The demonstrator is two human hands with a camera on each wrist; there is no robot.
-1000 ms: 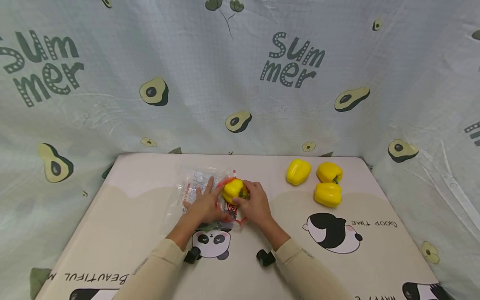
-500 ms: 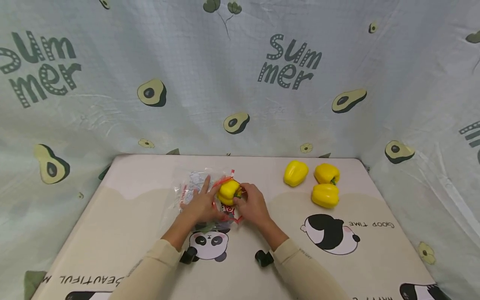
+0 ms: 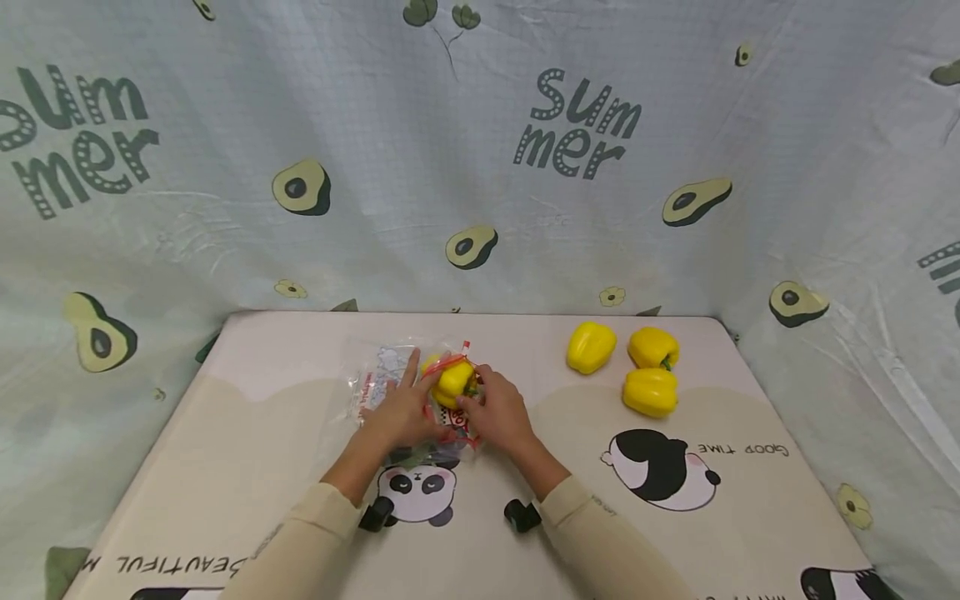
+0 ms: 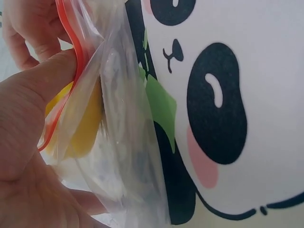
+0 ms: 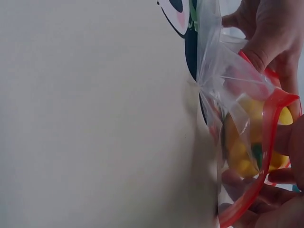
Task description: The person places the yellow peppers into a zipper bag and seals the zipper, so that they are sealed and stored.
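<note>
Pepper in the bag: this yellow pepper [image 3: 453, 383] is sitting right in the bag's mouth, partly in and partly out, with its green stem pointing right, towards the right hand.
Plastic bag: the clear bag [image 3: 363, 392] is lying on the table [image 3: 562, 550], left of the middle, and its red edge [image 4: 73, 35] is running across the pepper.
Left hand: this one [image 3: 405, 414] is spreading its fingers over the bag's near left part, and the thumb is pressing on the red edge. Can't really tell if it's pinching the plastic.
Right hand: this one [image 3: 501, 410] is pinching the pepper at the stem end, fingers on the far side and thumb on the near side.
Other peppers: three more are hanging out at the far right, one on the left [image 3: 591, 348], one far right [image 3: 652, 346], and one nearer [image 3: 649, 392], just beside that second one.
Panda print: the panda face [image 3: 416, 493] is peeking out just near of the bag.
Dog-like print: a black and white head [image 3: 663, 469] is showing near of the loose peppers.
Backdrop: an avocado-print sheet [image 3: 390, 108] is hanging beyond the table.
</note>
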